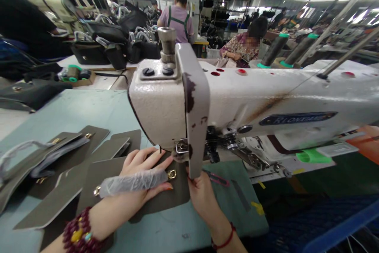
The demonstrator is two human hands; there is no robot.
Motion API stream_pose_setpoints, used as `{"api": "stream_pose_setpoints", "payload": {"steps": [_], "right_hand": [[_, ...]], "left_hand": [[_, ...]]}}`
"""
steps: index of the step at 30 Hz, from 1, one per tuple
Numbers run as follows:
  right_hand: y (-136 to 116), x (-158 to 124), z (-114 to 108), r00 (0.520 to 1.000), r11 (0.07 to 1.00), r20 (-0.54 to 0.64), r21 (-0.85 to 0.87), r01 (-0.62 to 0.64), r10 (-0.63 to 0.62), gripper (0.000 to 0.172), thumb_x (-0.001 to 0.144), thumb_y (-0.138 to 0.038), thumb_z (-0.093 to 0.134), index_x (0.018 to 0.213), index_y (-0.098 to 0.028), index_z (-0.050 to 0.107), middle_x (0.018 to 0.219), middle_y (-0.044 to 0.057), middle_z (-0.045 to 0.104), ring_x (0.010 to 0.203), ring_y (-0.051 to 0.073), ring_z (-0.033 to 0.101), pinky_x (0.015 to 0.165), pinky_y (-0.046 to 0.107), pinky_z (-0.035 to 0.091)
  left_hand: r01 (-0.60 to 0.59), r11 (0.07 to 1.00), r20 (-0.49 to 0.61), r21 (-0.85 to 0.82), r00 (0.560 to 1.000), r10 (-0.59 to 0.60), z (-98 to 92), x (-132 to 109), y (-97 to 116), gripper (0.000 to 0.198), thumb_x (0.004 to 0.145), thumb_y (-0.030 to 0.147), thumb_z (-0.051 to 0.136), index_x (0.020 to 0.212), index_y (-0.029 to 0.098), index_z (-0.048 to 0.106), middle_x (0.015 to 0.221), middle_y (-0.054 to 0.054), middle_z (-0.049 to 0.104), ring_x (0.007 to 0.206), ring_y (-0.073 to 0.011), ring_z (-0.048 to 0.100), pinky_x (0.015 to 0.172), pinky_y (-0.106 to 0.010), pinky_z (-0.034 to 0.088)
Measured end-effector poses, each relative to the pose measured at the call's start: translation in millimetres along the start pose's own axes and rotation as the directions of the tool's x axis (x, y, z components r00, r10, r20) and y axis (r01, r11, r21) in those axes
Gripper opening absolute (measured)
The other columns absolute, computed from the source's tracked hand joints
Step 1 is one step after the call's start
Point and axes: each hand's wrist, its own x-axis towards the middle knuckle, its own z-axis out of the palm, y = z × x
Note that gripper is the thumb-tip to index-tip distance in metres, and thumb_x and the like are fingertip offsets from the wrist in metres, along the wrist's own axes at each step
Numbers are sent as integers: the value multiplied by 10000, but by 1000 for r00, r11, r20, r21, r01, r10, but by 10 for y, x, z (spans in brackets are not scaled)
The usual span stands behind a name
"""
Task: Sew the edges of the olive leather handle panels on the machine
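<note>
We had the dark panel beneath our left hand, which rested flat, fingers spread, grasping nothing, the wrapped handle passing over its back. Our right hand was at the panel's right edge, its fingertips partly hidden, so we could not tell whether they pinched it. Just beyond our hands stood the sewing machine; left of them lay more panels.

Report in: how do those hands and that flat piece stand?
Left hand spread on dark panel, beneath its wrapped handle. Right hand at panel's right edge, grip unclear. Sewing machine head partly blocks the view there.
</note>
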Motion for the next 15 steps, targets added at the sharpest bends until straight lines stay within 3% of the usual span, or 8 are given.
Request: {"api": "stream_pose_setpoints", "payload": {"steps": [5, 8, 11, 15], "right_hand": [[-89, -8, -92, 993, 998, 107, 44, -49, 44, 265, 930, -276, 495, 1027, -201, 730, 954, 43, 709, 881, 188, 633, 805, 274, 491], [-153, -43, -165, 969, 974, 191, 132, -186, 159, 286, 906, -235, 472, 1058, -209, 713, 991, 45, 689, 872, 187, 628, 725, 261, 512], [-184, -71, -162, 962, 954, 119, 147, -262, 246, 284, 899, -290, 471, 999, -183, 714, 942, 56, 669, 819, 189, 616, 635, 240, 505], [-178, -75, -59, 983, 981, -21, -68, -182, 181, 391, 905, -477, 504, 803, -147, 688, 756, 39, 618, 759, 172, 564, 628, 215, 450]], "left_hand": [[-72, 994, 34, 81, 997, 70, 60, 27, -49, 559, 793, 663, 530, 1261, 363, 583, 1222, -72, 637, 1105, -361, 503, 890, -503, 369], [-101, 990, 31, 98, 995, 98, 48, 41, -66, 556, 800, 654, 527, 1259, 347, 584, 1120, -83, 668, 1097, -370, 497, 874, -500, 366], [-121, 989, 26, 87, 993, 119, 15, 57, -67, 548, 801, 643, 537, 1249, 332, 591, 1026, -82, 679, 1074, -372, 505, 864, -502, 374], [-125, 990, 17, 70, 992, 124, -10, 74, -58, 543, 786, 607, 591, 1257, 336, 579, 1068, -80, 671, 1069, -364, 517, 862, -489, 394]]}}
